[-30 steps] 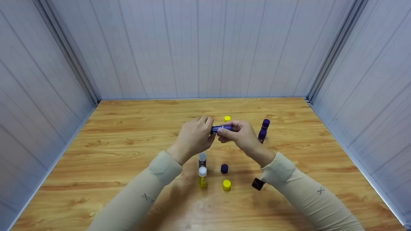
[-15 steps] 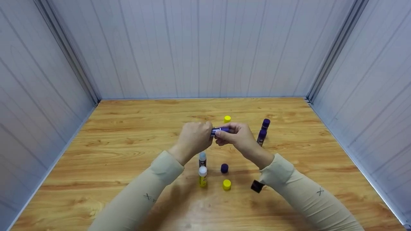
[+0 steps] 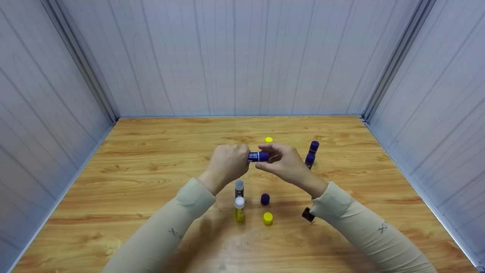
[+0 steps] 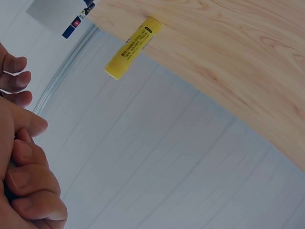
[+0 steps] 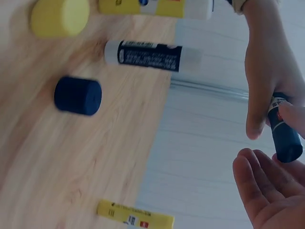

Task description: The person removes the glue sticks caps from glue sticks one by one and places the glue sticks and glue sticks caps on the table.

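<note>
A purple glue stick is held level above the middle of the wooden table. My left hand grips its left end with curled fingers. My right hand pinches the dark cap end between thumb and fingers. Below the hands stand two uncapped sticks, a black one and a yellow one. Beside them lie a purple cap and a yellow cap.
A capped yellow stick stands behind the hands. Two capped purple sticks stand to the right. A black cap lies by my right sleeve. Grey panel walls close the table on three sides.
My right hand has moved along the stick toward the left hand, so less of the purple stick shows. The black cap by my right sleeve has shifted slightly right.
</note>
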A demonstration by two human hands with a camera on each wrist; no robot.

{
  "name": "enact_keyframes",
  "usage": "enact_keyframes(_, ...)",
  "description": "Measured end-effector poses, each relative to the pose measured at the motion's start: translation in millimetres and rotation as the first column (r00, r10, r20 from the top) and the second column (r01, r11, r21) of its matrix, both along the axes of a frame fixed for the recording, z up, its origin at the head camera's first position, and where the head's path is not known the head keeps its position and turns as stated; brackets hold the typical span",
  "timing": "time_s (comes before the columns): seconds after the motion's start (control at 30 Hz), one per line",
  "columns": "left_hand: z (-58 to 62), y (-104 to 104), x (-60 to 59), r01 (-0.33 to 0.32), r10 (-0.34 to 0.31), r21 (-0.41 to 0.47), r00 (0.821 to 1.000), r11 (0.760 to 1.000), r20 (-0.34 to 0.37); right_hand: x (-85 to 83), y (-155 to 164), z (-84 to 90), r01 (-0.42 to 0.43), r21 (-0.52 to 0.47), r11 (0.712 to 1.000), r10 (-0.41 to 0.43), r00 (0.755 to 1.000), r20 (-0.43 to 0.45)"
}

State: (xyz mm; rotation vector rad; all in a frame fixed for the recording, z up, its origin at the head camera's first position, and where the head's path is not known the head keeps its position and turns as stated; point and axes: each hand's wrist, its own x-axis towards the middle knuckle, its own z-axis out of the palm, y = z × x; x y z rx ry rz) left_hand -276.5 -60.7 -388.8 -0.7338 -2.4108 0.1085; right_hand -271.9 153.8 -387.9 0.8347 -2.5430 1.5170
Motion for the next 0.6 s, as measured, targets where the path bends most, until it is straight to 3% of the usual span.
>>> enact_keyframes(0.1, -0.8, 0.0, -0.3, -0.013, 0.013, -0.023, 1.000, 1.000, 0.009, -0.9, 1.9, -2.3, 0.002, 0.102, 0.995, 0.015, 0.987, -0.161)
enact_keyframes(0.27, -1.9, -0.7, 0.2, -0.025, 0.026, -0.041, 1.000, 0.999, 0.015, -2.7, 4.3, -6.0, 0.028, 0.221, 0.975, 0.060, 0.922, -0.381)
enact_keyframes(0.43, -2.2, -1.1, 0.3, -0.024, 0.025, -0.043, 1.000, 0.999, 0.012, -3.3, 5.9, -8.1, 0.043, 0.270, 0.962, 0.094, 0.874, -0.476)
enact_keyframes(0.6, -1.8, -1.2, -0.4, -0.022, 0.023, -0.041, 0.999, 0.999, 0.028, -3.8, 7.6, -8.0, 0.044, 0.277, 0.960, 0.111, 0.846, -0.521)
